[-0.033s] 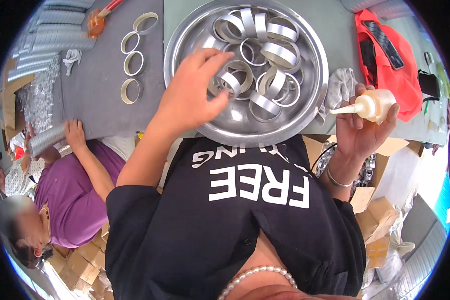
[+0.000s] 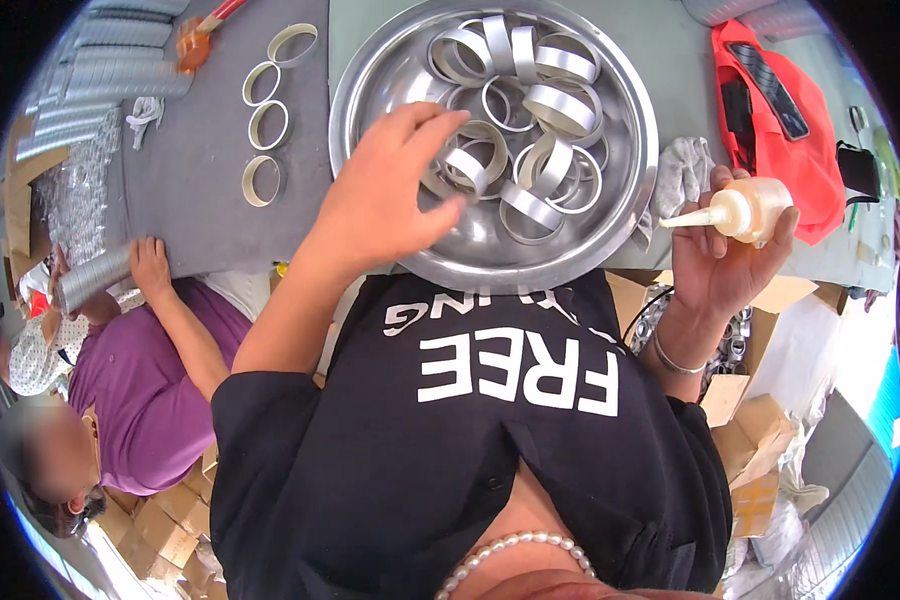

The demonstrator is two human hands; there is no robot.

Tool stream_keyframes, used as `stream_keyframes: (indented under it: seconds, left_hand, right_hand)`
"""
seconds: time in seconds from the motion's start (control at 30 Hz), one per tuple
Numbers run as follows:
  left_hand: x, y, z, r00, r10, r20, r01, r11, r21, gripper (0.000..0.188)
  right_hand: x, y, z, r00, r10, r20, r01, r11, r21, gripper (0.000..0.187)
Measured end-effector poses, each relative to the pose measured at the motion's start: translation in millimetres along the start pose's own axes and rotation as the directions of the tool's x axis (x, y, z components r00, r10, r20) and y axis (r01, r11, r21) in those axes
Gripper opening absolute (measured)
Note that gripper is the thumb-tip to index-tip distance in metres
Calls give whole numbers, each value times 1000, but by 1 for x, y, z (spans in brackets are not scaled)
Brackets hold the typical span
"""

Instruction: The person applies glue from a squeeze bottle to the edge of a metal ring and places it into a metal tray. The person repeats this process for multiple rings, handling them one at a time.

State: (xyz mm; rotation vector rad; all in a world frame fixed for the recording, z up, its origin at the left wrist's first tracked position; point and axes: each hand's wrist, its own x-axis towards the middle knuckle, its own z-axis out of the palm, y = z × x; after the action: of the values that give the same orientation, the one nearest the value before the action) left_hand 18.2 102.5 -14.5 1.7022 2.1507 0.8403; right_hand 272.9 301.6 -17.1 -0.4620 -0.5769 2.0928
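Over the left part of a round steel basin (image 2: 460,262) my left hand (image 2: 395,190) is spread, thumb and fingers apart. Just beyond its fingertips lie silvery metal rings (image 2: 467,170), and nothing shows gripped in it. Several more rings (image 2: 562,108) are heaped in the basin, some tilted against each other. To the right of the basin my right hand (image 2: 715,265) is closed around a squeeze bottle (image 2: 760,210) with a pale yellowish body. The bottle lies tipped on its side, its tapered nozzle (image 2: 692,218) pointing left toward the basin rim.
Left of the basin, several rings (image 2: 268,125) stand in a row on the grey table covering (image 2: 200,170). Far left is an orange-headed mallet (image 2: 192,48). A co-worker in purple (image 2: 160,390) holds a stack of rings. A grey glove (image 2: 685,170) and red bag (image 2: 810,170) lie right.
My left hand has shifted very slightly over the basin, its fingers still apart. The right hand and the squeeze bottle stay in place.
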Motion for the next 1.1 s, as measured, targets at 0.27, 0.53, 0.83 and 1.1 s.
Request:
stream_keyframes:
  seconds: [0.27,0.53,0.83,1.1]
  left_hand:
    - [-15,36,12,977,-213,-13,211,956,203,87]
    - [-25,27,25,979,-164,-124,171,984,44,52]
    - [-40,45,34,984,-168,60,175,974,-146,65]
    - [-26,44,41,980,-176,95,185,978,-97,68]
  right_hand:
    - [0,4,11,999,3,39,-3,1000,8,59]
    - [0,-3,-9,975,22,220,-20,1000,-9,62]
    - [0,0,-2,996,-19,88,27,996,-89,58]
    - [-4,0,8,997,-56,54,59,997,-48,60]
